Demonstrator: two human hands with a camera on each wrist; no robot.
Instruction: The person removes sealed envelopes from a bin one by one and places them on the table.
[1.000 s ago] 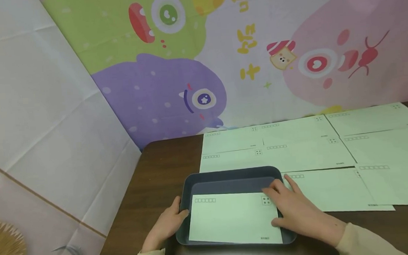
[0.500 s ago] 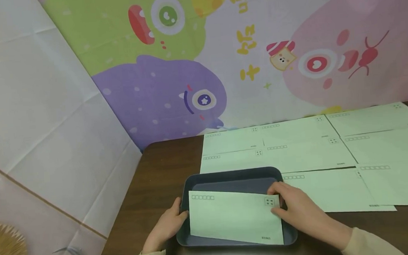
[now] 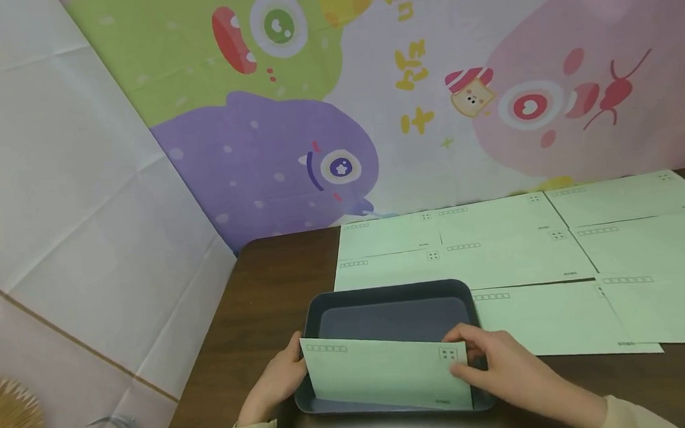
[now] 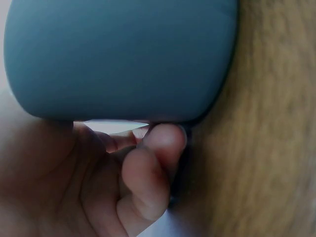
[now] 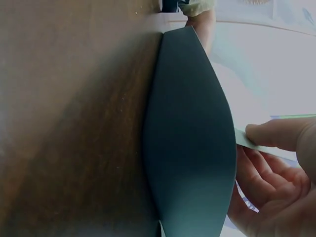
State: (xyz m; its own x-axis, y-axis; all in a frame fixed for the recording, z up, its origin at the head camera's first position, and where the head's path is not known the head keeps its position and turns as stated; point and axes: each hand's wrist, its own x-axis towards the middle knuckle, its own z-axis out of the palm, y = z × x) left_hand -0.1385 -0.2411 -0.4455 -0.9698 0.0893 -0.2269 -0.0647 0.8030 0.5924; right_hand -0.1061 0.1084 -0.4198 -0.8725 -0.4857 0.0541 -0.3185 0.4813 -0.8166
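A pale green envelope (image 3: 387, 373) with printed postcode boxes stands tilted up in the dark blue-grey tray (image 3: 389, 295), its lower edge by the tray's near side. My right hand (image 3: 495, 355) pinches the envelope's right edge near the stamp box, thumb on the front and fingers behind. In the right wrist view the thumb (image 5: 276, 133) presses on the envelope, just beyond the tray wall (image 5: 190, 128). My left hand (image 3: 278, 375) grips the left side of the tray. Seen from the left wrist, its curled fingers (image 4: 148, 173) are at the tray's edge.
Several more pale green envelopes (image 3: 516, 262) lie in rows over the back and right of the brown wooden table (image 3: 270, 277). A cartoon-printed cloth (image 3: 290, 132) hangs behind the table, and a white panelled surface (image 3: 79, 151) is at the left.
The envelope lay flat in the tray; my right hand has taken its right edge and tilted its top up and toward me. More tray floor shows behind it. My left hand stays at the tray.
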